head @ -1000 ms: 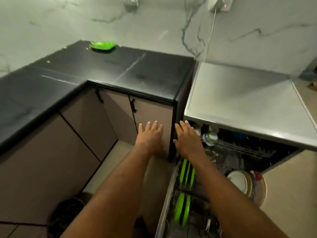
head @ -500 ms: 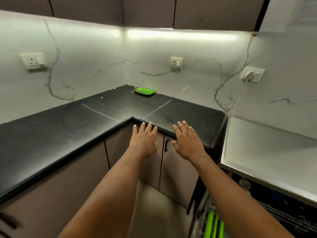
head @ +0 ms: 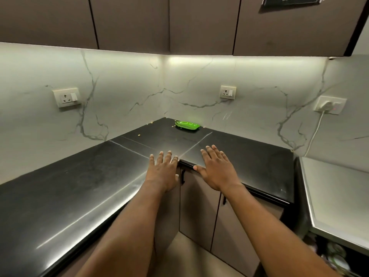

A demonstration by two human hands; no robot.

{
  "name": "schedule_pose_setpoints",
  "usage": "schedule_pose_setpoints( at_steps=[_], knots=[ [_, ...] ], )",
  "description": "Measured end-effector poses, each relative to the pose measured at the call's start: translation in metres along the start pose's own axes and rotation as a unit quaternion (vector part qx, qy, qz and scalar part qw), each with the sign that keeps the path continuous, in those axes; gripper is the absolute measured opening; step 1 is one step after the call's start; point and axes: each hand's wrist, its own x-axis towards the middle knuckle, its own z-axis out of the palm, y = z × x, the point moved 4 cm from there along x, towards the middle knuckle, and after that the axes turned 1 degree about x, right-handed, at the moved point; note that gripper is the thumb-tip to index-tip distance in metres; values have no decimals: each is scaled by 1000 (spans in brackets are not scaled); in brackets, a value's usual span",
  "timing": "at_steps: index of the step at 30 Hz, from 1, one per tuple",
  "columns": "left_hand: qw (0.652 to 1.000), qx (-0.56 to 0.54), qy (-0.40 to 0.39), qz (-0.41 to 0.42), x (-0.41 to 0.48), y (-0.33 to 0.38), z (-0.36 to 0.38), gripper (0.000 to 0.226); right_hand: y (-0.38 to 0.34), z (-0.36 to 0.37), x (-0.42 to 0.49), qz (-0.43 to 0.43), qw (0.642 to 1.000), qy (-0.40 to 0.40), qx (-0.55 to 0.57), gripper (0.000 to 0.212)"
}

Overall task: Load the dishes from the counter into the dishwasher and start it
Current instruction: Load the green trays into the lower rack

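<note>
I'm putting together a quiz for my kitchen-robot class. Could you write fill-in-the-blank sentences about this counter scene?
The plate on the black counter is ____ in colour.
The left hand and the right hand both hold ____.
The only plugged-in socket is the one farthest ____.
Missing words: green; nothing; right.

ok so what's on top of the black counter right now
A green plate in the far corner of the counter, a few crumbs near it. The open left hand and right hand hide part of the front edge.
</note>
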Motion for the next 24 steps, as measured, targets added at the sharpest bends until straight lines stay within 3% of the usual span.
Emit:
schedule_pose_setpoints(
  at_steps=[12,24],
  knots=[
    [1000,3,-24,-1,98,-47,32,71,11,58,114,0,1000,-21,23,71],
    [998,2,-64,-20,262,-50,77,72,90,132,264,-12,997,-70,19,69]
  ],
)
